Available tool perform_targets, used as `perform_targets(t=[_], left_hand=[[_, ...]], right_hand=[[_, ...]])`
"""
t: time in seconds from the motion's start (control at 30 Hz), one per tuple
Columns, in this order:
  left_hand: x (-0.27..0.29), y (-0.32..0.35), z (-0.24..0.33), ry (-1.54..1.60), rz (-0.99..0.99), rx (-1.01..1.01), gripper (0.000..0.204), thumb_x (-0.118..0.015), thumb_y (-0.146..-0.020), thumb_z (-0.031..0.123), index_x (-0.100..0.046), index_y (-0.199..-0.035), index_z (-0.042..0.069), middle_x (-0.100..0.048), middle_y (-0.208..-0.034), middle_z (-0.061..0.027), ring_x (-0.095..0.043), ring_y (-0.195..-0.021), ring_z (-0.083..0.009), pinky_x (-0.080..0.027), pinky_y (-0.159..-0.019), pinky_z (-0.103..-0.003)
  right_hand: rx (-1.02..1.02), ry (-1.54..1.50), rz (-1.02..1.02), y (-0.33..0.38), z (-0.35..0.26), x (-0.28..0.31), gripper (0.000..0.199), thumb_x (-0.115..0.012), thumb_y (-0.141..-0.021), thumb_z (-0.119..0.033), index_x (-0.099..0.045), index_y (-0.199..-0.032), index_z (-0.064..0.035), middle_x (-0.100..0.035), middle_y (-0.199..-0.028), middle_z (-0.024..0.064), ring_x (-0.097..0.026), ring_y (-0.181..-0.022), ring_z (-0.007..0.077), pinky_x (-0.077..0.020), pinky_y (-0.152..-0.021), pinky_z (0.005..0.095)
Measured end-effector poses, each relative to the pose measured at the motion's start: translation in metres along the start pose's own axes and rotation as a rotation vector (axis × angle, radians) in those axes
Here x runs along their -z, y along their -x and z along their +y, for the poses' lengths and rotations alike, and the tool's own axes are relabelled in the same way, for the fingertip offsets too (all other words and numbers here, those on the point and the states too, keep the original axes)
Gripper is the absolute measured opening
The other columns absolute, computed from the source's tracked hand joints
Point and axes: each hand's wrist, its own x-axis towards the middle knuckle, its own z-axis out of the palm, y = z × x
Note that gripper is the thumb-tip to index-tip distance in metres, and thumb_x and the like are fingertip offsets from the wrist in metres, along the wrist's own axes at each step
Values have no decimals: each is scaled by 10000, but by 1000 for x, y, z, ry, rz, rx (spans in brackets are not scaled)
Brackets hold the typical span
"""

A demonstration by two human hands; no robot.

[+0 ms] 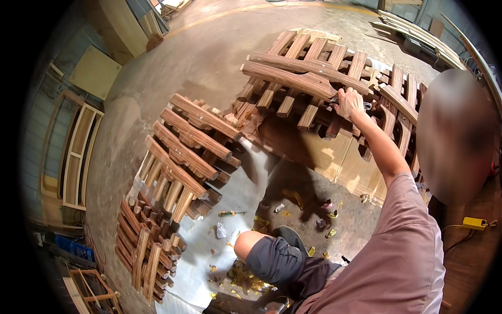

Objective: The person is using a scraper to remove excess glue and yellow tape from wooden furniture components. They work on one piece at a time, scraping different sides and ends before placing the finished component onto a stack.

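Note:
My right hand (349,103) reaches out, its fingers closed at the end of a long brown wood-grain bar (293,78). Beside the fingers show a small dark piece and a bit of grey metal, too little to name; what the hand grips is mostly hidden. The bar lies with another across a stack of shorter bars (357,65). Right of my hand are more bars, some curved (402,133). My left hand is out of view.
Two more stacks of brown bars (180,165) (140,256) stand left on white sheeting (246,193). A screwdriver (230,213) lies there. Yellow scraps (246,277) litter the floor near my knee. Flattened cardboard (340,157) lies below the far stack. A yellow box (474,223) with a cable is at right.

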Motion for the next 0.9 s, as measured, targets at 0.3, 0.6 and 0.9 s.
perform_targets(t=[0.3,0.6,0.9], left_hand=[[13,-24,23,-6,-54,7,173,-513,-857,152,-644,-842,40,-626,-817,-223,-583,-793,-407,-500,-746,-446],[14,-49,11,-120,-87,-70,171,-521,-865,164,-641,-835,47,-624,-830,-216,-582,-798,-393,-501,-742,-441],[10,-66,51,-122,-105,25,143,-564,-876,177,-625,-814,64,-605,-788,-157,-577,-741,-325,-505,-701,-399]], right_hand=[[-45,53,45,-55,28,-12,472,-725,-769,-417,-657,-1063,-54,-634,-965,261,-667,-928,400,-562,-783,469],[-144,43,74,-117,48,-26,479,-713,-764,-451,-673,-1110,-123,-660,-989,245,-683,-934,395,-561,-804,471],[-233,122,24,-154,83,-31,392,-678,-798,-341,-648,-1124,-126,-663,-1056,217,-668,-1003,391,-551,-836,476]])
